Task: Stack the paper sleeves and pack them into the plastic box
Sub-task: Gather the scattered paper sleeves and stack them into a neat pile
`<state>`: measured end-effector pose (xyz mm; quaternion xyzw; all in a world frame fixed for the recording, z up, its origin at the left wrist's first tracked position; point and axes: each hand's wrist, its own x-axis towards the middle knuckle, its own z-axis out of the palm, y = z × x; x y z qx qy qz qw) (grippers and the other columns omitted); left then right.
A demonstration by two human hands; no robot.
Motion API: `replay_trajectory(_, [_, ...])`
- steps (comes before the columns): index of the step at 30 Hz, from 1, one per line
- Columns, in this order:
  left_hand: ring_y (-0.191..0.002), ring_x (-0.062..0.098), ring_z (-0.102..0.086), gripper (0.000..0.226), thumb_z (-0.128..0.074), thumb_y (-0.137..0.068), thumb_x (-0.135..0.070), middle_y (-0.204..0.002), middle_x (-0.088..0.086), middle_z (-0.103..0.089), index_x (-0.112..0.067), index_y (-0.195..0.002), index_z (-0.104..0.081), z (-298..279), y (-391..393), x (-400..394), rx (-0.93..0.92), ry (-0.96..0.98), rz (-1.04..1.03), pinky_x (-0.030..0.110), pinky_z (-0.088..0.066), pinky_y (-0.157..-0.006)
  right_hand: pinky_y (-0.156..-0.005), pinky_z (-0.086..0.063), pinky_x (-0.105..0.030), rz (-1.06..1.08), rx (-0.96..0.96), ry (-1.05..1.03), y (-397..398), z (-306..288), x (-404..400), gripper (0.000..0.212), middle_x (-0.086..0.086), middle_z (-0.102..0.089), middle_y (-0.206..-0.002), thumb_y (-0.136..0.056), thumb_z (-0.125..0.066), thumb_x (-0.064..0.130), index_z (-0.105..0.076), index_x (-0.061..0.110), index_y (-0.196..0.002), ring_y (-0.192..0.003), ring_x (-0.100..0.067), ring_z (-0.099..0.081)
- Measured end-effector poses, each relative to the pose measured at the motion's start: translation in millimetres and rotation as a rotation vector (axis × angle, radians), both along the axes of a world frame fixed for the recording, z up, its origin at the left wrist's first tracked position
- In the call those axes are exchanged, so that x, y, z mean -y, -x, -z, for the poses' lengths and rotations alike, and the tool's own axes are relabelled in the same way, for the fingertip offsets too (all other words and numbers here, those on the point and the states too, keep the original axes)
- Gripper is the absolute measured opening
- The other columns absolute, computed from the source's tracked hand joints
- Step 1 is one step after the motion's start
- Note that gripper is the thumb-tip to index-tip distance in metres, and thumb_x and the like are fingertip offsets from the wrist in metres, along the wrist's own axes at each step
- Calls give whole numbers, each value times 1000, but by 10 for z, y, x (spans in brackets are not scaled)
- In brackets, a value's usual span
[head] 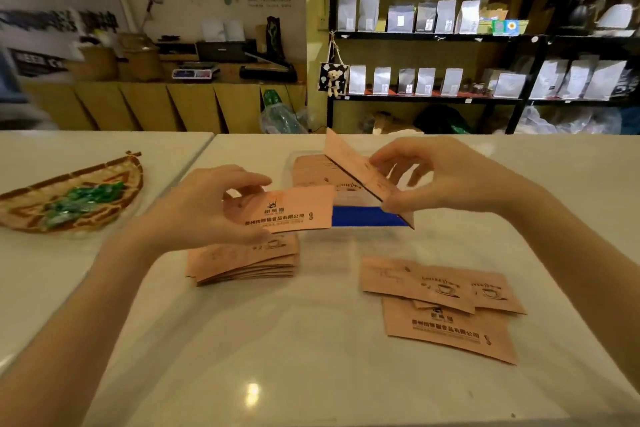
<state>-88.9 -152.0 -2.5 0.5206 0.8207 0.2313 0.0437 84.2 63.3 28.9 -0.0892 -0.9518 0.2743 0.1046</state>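
My left hand [204, 208] holds one pink paper sleeve [294, 210] flat, printed side up, above a neat stack of sleeves [242, 263] on the white table. My right hand [436, 177] pinches another sleeve [356, 170] tilted on edge over the clear plastic box [367, 217], which has a blue strip along its near side and several sleeves [311, 172] lying inside. A few loose sleeves [446, 305] lie spread on the table at the right front.
A woven tray [114, 184] with green wrapped sweets sits at the left. The table [277, 340] meets a second table along a seam at the left. Shelves with white bags stand behind.
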Motion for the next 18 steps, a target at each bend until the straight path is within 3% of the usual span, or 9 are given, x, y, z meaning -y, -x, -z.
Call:
replay_trajectory(3, [-93, 2, -49, 76, -75, -62, -39, -99, -21, -50, -30, -129, -40, 92, 82, 160, 43, -19, -88, 14, -40, -80, -66, -47, -13, -92, -10, -51, 301, 72, 211, 47, 25, -52, -94, -69, -71, 33, -52, 33, -112, -87, 0, -56])
replay_trajectory(5, [-96, 4, -50, 84, -76, -61, -43, -98, -21, -50, -31, -132, -34, 174, 118, 232, 56, -25, -130, 19, -40, -86, -71, -46, -15, -151, -10, -85, 483, 136, 331, 49, 21, -55, -98, -69, -70, 38, -53, 30, -114, -89, -3, -55])
replay_trajectory(9, [-97, 3, -46, 92, -77, -61, -38, -110, -15, -53, -32, -137, -25, 347, 185, 314, 73, -57, -166, 7, -37, -72, -85, -47, -32, -249, -5, -269, 765, 271, 513, 52, 10, -58, -108, -66, -63, 52, -54, 29, -112, -97, -10, -52])
replay_trajectory(13, [-97, 5, -45, 101, -79, -61, -31, -108, -11, -49, -33, -139, -16, 498, 223, 346, 183, -118, -216, 1, -39, -67, -87, -36, -27, -279, -1, -424, 909, 423, 619, 50, 9, -56, -112, -69, -61, 52, -53, 31, -114, -99, -9, -43])
replay_trajectory(18, [-101, 9, -48, 106, -80, -59, -33, -112, -9, -47, -38, -138, -10, 573, 242, 340, 255, -121, -208, 14, -44, -75, -91, -24, -24, -305, -20, -453, 952, 557, 710, 53, 10, -55, -119, -71, -60, 51, -51, 30, -118, -109, -9, -39])
